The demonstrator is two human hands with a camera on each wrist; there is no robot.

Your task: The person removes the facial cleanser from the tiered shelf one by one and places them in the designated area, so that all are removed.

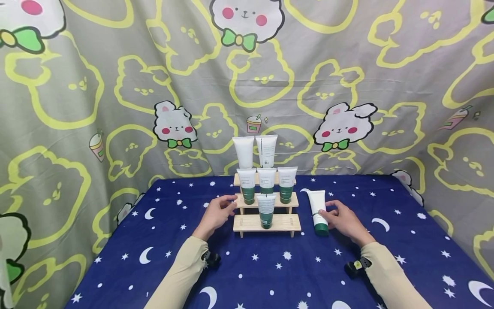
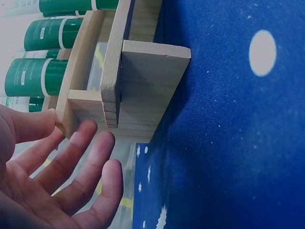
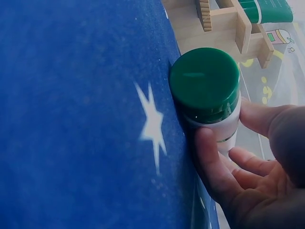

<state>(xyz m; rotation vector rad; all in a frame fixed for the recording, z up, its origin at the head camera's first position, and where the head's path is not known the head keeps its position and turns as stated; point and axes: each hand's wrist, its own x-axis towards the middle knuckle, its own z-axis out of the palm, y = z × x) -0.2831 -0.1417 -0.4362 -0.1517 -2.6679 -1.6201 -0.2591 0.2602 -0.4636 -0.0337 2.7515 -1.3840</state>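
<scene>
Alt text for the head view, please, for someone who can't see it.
A person's right hand holds a white tube with a green cap beside a three-tier wooden stand, while the left hand grips the left end of its middle shelf. Six tubes stand on it: two, three and one from top to bottom.

Held tube (image 3: 206,83) partly behind fingers (image 3: 215,164), sleeves (image 1: 175,274) cut off

A white tube (image 1: 318,206) with a fitted green cap slants, cap end nearest the viewer, between the desk's (image 1: 266,266) right edge and an upright three-tier pale wooden stand (image 1: 286,222).
</scene>
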